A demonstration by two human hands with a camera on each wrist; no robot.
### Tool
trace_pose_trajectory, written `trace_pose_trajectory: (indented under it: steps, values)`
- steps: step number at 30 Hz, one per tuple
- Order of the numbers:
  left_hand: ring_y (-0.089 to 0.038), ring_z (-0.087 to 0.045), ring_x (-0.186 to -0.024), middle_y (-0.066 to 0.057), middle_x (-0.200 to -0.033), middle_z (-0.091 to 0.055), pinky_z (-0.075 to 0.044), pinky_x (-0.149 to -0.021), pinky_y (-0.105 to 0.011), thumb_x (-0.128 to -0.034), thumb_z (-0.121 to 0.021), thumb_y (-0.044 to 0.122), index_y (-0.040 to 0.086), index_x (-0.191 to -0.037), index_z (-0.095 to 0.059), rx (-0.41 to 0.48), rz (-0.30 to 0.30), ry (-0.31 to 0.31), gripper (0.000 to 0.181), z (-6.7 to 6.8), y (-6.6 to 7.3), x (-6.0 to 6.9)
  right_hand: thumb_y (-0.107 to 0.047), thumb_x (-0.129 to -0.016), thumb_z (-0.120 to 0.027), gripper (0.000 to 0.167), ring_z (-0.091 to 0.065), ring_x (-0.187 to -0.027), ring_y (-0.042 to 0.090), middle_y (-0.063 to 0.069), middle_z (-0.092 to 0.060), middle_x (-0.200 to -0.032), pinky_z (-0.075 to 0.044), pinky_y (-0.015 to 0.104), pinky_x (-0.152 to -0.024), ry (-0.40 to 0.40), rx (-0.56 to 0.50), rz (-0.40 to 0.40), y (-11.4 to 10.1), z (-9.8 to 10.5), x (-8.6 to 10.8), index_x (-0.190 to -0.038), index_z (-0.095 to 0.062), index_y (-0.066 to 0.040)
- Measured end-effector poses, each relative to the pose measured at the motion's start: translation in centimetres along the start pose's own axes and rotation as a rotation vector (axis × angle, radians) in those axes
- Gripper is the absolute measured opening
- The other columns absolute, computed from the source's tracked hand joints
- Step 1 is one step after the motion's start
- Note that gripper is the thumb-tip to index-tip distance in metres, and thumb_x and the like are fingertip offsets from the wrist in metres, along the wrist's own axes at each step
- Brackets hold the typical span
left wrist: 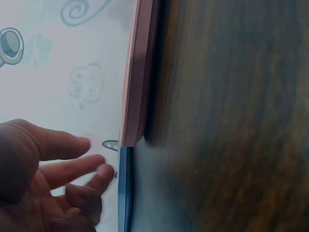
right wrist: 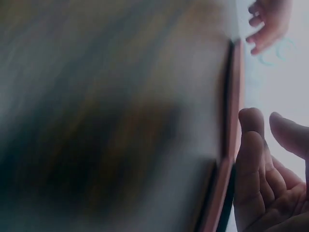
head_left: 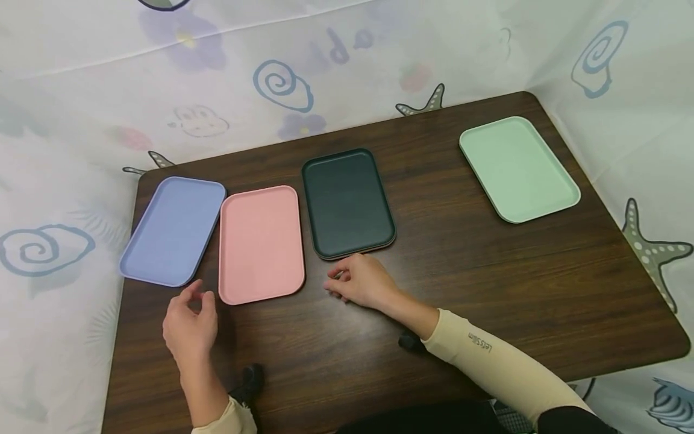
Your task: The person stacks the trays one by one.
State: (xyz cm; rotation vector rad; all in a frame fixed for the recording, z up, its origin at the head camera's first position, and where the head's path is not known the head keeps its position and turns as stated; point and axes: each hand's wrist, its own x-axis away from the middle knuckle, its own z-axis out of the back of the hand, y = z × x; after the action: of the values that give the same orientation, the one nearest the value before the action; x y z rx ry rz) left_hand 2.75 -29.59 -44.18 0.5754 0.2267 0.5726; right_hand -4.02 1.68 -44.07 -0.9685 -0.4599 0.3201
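Observation:
My left hand (head_left: 190, 328) hovers by the near ends of a blue tray (head_left: 173, 232) and a pink tray (head_left: 262, 244), its fingers loosely bent and holding nothing. My right hand (head_left: 363, 280) is just in front of a dark green tray (head_left: 349, 202), thumb and fingers relaxed, with nothing in them. Whether its fingertips touch the table cannot be told. A pinkish rim (right wrist: 219, 193) shows directly under the dark green tray in the right wrist view. Over at the far right lies a light green tray (head_left: 520, 169), away from both hands.
All the trays lie flat on a dark wood table (head_left: 444, 253). A white printed cloth (head_left: 347, 66) hangs behind the table and along its sides. Small black objects (head_left: 252, 380) show near the left forearm and under the right wrist.

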Motion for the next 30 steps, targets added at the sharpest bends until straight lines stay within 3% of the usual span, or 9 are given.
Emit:
trace_pose_trajectory:
  steps: [4, 7, 10, 12, 16, 19, 26, 30]
  values:
    - [-0.041, -0.053, -0.1, -0.02, -0.118, -0.06, -0.036, -0.084, -0.062, -0.0986, -0.05, 0.032, 0.007, -0.137, -0.057, -0.062, 0.048, -0.164, 0.046, 0.1, -0.4, -0.4, -0.036, -0.088, -0.073, 0.042, -0.06, -0.061, 0.0, -0.012, -0.07, -0.074, -0.048, 0.025, -0.062, 0.018, 0.129, 0.049, -0.3, -1.8, -0.8, -0.12, -0.071, -0.008]
    - [-0.045, -0.05, -0.116, -0.02, -0.122, -0.059, -0.034, -0.089, -0.065, -0.0988, -0.049, 0.035, 0.006, -0.14, -0.054, -0.091, 0.054, -0.232, 0.05, 0.0, -0.5, -0.7, -0.038, -0.089, -0.072, 0.046, -0.062, -0.068, 0.001, -0.008, -0.073, -0.082, -0.049, 0.026, -0.066, 0.025, 0.174, 0.055, -0.6, -2.7, -1.3, -0.123, -0.069, -0.008]
    - [-0.044, -0.049, -0.117, -0.019, -0.121, -0.06, -0.034, -0.09, -0.064, -0.0988, -0.049, 0.034, 0.006, -0.139, -0.055, -0.095, 0.05, -0.247, 0.049, -0.1, -0.6, -0.8, -0.039, -0.089, -0.071, 0.048, -0.063, -0.067, 0.003, -0.006, -0.074, -0.082, -0.049, 0.025, -0.064, 0.029, 0.176, 0.047, -0.9, -3.3, -1.8, -0.124, -0.068, -0.006]
    - [-0.043, -0.05, -0.115, -0.019, -0.121, -0.06, -0.034, -0.09, -0.063, -0.0989, -0.05, 0.033, 0.007, -0.138, -0.056, -0.095, 0.051, -0.25, 0.047, -0.1, -0.5, -0.8, -0.039, -0.09, -0.07, 0.048, -0.059, -0.059, 0.003, -0.007, -0.071, -0.07, -0.046, 0.023, -0.058, 0.031, 0.184, 0.054, -1.1, -3.8, -2.1, -0.124, -0.068, -0.006]
    - [-0.04, -0.051, -0.107, -0.02, -0.12, -0.059, -0.036, -0.087, -0.061, -0.0993, -0.049, 0.03, 0.007, -0.137, -0.057, -0.107, 0.029, -0.269, 0.045, -0.1, -0.4, -0.9, -0.037, -0.09, -0.07, 0.029, -0.038, -0.042, 0.004, -0.009, -0.048, -0.045, -0.029, 0.021, -0.045, 0.05, 0.212, 0.103, -1.6, -4.5, -2.6, -0.096, -0.075, -0.009]
    - [-0.038, -0.051, -0.098, -0.019, -0.117, -0.061, -0.038, -0.081, -0.057, -0.099, -0.05, 0.028, 0.007, -0.137, -0.058, -0.117, 0.007, -0.274, 0.044, -0.2, -0.3, -1.0, -0.036, -0.091, -0.069, 0.026, -0.031, -0.04, 0.004, -0.009, -0.037, -0.043, -0.024, 0.021, -0.043, 0.067, 0.244, 0.126, -1.9, -5.0, -2.9, -0.076, -0.066, -0.014]
    - [-0.035, -0.05, -0.09, -0.017, -0.112, -0.062, -0.036, -0.077, -0.051, -0.0981, -0.052, 0.023, 0.006, -0.134, -0.06, -0.109, -0.01, -0.263, 0.04, -0.5, -0.2, -1.2, -0.033, -0.088, -0.073, 0.025, -0.051, -0.05, 0.0, -0.012, -0.059, -0.058, -0.038, 0.022, -0.044, 0.103, 0.277, 0.082, -2.2, -5.5, -3.6, -0.101, -0.076, -0.012]
    - [-0.035, -0.05, -0.091, -0.019, -0.111, -0.061, -0.036, -0.079, -0.052, -0.0976, -0.052, 0.021, 0.006, -0.133, -0.061, -0.106, -0.021, -0.253, 0.039, -0.6, -0.1, -1.3, -0.033, -0.087, -0.074, 0.025, -0.052, -0.052, 0.001, -0.012, -0.061, -0.061, -0.039, 0.022, -0.045, 0.114, 0.285, 0.067, -2.2, -5.5, -3.7, -0.101, -0.076, -0.012]
